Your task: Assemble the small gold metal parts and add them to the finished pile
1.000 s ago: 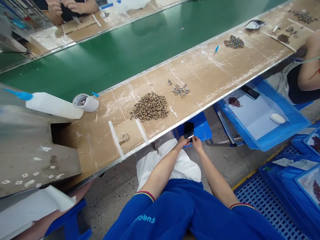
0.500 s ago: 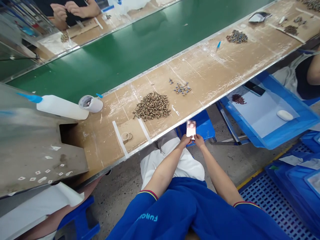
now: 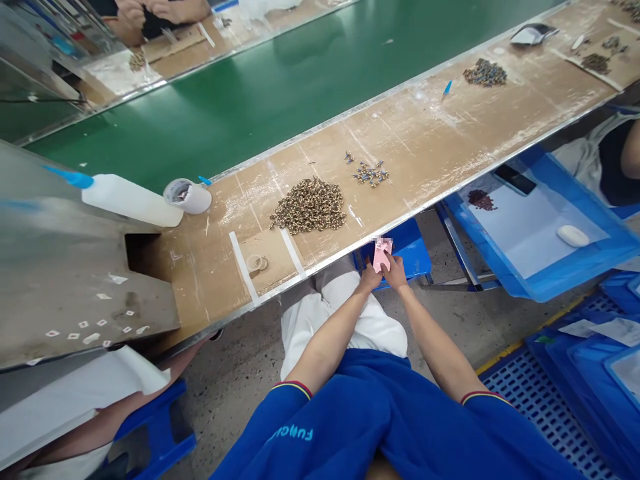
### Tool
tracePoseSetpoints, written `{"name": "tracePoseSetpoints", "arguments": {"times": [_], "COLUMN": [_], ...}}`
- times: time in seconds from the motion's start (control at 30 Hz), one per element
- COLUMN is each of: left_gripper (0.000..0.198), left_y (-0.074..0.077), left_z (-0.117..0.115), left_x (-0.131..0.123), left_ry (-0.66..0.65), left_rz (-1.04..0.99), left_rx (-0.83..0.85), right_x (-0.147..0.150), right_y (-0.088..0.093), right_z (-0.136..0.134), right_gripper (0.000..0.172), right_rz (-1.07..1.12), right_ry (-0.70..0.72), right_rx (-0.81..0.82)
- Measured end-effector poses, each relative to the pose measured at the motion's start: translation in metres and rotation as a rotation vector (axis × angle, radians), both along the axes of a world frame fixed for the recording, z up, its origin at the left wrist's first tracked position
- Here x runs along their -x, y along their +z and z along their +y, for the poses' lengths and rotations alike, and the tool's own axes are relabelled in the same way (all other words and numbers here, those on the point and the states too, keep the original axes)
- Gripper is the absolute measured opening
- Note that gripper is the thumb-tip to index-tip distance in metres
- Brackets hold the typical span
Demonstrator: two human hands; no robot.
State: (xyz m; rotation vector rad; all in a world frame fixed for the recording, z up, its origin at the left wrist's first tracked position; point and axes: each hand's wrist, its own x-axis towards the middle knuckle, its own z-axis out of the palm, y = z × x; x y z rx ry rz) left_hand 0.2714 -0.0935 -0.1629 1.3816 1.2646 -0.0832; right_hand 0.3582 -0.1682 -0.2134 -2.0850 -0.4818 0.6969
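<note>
A phone (image 3: 382,257) with a pink lit screen, its top part blurred, is held between both my hands just below the bench edge. My left hand (image 3: 370,277) is closed around its left side. My right hand (image 3: 395,272) grips the right side, with the thumb lying over the screen. Beyond them on the bench lies a large pile of small brass-coloured parts (image 3: 309,207). A smaller scatter of parts with blue bits (image 3: 371,175) lies to its right. Close to the bench's front edge, a small clear ring (image 3: 257,263) rests on a cardboard piece (image 3: 273,257).
A white squeeze bottle (image 3: 133,203) and a white cup (image 3: 193,199) stand at the left by a metal housing. The green belt (image 3: 240,100) runs behind the bench. A blue tray (image 3: 530,287) sits at the right. Co-workers are at the far side and right.
My right thumb has moved onto the phone's screen, and the screen has turned from bright white-pink to an even pink. The view has shifted slightly.
</note>
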Motion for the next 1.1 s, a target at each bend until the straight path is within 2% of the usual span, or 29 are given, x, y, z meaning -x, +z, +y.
{"name": "tracePoseSetpoints", "arguments": {"times": [0.17,0.37,0.5,0.57,0.67,0.87,0.93,1.0,1.1], "left_gripper": [0.076,0.062,0.061,0.057,0.048,0.023,0.025,0.031,0.033], "left_y": [0.010,0.012,0.017,0.022,0.034,0.056,0.059,0.059,0.054], "left_z": [-0.004,-0.004,-0.005,-0.005,0.000,0.018,0.020,0.019,0.015], "left_x": [0.004,0.009,0.016,0.028,0.070,0.204,0.240,0.263,0.278], "left_ry": [-0.027,-0.008,0.042,0.077,0.152,0.457,0.559,0.634,0.704], "left_rz": [0.008,-0.032,-0.089,-0.151,-0.251,-0.281,-0.259,-0.241,-0.218], "left_rx": [-0.087,-0.124,-0.145,-0.170,-0.211,-0.339,-0.374,-0.394,-0.406], "right_x": [-0.003,0.001,0.019,0.025,0.031,0.034,0.036,0.038,0.040], "right_y": [0.002,0.001,-0.004,-0.005,-0.004,0.001,0.002,0.001,-0.001], "right_z": [0.002,-0.021,-0.019,-0.016,-0.014,-0.006,-0.006,-0.010,-0.019], "right_gripper": [0.033,0.063,0.070,0.071,0.072,0.065,0.059,0.059,0.069], "right_rz": [-0.084,-0.172,-0.213,-0.233,-0.256,-0.276,-0.266,-0.245,-0.194], "right_ry": [0.036,-0.031,0.015,0.039,0.053,-0.019,-0.069,-0.155,-0.308], "right_rx": [0.050,0.185,0.244,0.265,0.282,0.270,0.266,0.277,0.311]}}
